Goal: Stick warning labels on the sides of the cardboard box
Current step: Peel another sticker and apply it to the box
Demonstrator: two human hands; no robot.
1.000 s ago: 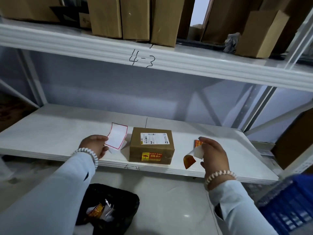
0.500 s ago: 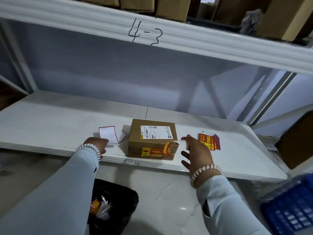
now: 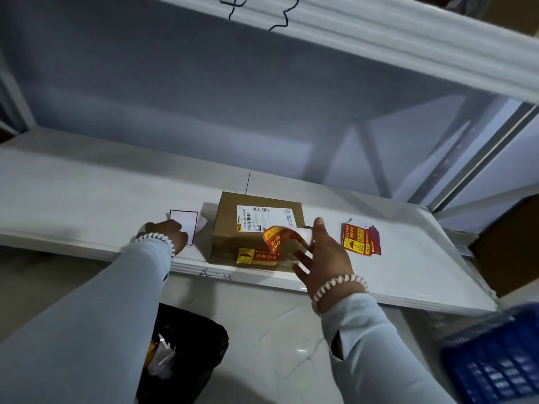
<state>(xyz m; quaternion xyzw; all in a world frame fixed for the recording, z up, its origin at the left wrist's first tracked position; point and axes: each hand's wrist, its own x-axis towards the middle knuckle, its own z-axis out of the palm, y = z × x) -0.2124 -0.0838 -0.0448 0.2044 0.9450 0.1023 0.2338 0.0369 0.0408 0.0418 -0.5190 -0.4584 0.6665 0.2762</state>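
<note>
At lower left of the frame, a black waste bag [image 3: 186, 354] sits on the floor below the shelf [image 3: 87, 193]; it holds discarded paper scraps, probably label backings.

Left of centre, the left hand [image 3: 169, 233] rests at the shelf's front edge on a white backing sheet [image 3: 184, 224] with a red border. The fingers are hidden behind the knuckles, so whether this grip is clenched on the sheet or merely pressing it cannot be told. The sheet lies just beside the box, likely parked there to free the hand.

At centre, the cardboard box [image 3: 256, 228] stands on the shelf near its front edge, shipping label on top. One warning label is already stuck on the side facing the camera, so that face appears finished.

Right of centre, the right hand [image 3: 320, 255] pinches a peeled warning label [image 3: 278, 237] between thumb and forefinger, the other fingers spread. The label curls in the air over the box's front right corner, adhesive side away from the skin as far as can be judged, which keeps it from sticking early. It probably goes on the right side next.

Further right, a stack of warning labels [image 3: 360, 239] lies on the shelf within easy reach. At lower right, a blue crate [image 3: 495, 363] is partly visible.
</note>
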